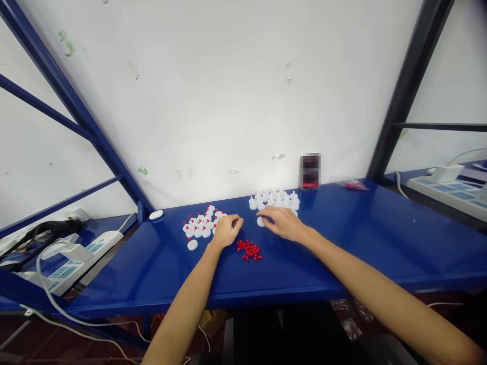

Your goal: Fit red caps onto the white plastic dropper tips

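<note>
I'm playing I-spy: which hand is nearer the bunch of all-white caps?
Right hand, just in front of the all-white caps; the left hand is farther off, leftward.

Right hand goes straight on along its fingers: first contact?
Probably the small white round plastic-looking piece with a red tip, right at the fingers of the right hand. Depth is unclear from this one view; they may already be touching it.

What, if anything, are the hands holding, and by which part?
The right hand is at the red tip of a white piece; whether it grips can't be told. The left hand is curled; anything inside is hidden.
</note>
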{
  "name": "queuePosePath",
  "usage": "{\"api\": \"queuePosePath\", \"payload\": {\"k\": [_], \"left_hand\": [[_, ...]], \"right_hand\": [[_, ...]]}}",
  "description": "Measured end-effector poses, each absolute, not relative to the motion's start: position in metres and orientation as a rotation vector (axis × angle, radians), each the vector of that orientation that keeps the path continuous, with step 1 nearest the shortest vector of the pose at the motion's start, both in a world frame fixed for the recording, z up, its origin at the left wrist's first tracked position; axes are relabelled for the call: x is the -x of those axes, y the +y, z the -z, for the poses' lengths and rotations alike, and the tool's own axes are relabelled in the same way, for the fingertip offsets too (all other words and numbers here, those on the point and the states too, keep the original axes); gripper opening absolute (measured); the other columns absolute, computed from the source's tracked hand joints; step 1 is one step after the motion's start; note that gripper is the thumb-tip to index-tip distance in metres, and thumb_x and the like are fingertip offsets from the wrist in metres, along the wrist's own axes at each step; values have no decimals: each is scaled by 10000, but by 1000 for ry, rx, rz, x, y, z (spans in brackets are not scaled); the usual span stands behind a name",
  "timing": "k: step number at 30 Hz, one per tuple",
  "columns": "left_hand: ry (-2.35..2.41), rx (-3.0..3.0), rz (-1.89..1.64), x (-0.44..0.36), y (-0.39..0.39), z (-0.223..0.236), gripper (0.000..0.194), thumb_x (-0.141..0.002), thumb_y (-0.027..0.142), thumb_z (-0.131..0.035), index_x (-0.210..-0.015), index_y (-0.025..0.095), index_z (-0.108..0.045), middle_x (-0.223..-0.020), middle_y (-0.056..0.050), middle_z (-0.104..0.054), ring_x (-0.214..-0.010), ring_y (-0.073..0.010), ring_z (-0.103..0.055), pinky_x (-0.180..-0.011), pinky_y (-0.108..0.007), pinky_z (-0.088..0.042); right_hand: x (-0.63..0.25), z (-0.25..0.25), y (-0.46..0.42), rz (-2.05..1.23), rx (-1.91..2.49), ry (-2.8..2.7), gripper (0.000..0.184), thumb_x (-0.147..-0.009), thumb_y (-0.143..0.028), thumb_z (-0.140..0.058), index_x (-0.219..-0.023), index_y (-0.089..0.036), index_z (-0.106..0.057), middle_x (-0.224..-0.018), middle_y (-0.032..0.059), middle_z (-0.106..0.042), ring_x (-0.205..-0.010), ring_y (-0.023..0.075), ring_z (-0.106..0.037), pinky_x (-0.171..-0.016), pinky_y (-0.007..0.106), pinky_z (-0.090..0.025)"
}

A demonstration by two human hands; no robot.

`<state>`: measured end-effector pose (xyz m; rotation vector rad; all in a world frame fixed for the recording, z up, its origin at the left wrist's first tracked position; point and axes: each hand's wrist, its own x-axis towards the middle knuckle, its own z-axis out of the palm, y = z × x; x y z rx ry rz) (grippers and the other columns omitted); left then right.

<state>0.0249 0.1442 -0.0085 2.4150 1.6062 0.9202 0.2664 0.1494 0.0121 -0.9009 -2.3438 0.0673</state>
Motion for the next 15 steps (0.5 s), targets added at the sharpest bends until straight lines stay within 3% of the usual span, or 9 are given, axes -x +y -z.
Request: {"api": "queuePosePath", "payload": {"k": [3, 11, 15], "left_hand": [[1616, -2415, -935, -27, 143, 8, 332, -938, 366, -433, -745, 172, -620, -655, -10, -614, -622, -153, -545, -631, -279, -363], [1225, -2343, -1130, -39, 131, 2, 405, -973, 486, -360, -1099, 163, -569, -765, -16, -609, -683, -162, -558, -686, -282, -407], [1292, -2465, -997, -43, 130, 3, 370, -953, 512, -413, -921, 173, -557, -739, -17, -583, -674, -163, -526, -673, -285, -383]], "right_hand": [[-263, -12, 149, -73, 877, -2293, 261, -954, -198, -482, -1105, -202, -694, -1042, 82, -710, -888, 195, -663, -773, 308, -484], [-258, -10, 143, -178, 658, -2125, 245, -981, -233, -462, -1106, -229, -673, -1052, 66, -712, -922, 176, -658, -830, 305, -500], [-252, -6, 139, -257, 661, -2000, 251, -987, -277, -453, -1091, -230, -677, -1059, 73, -714, -908, 185, -663, -806, 314, -520]]}}
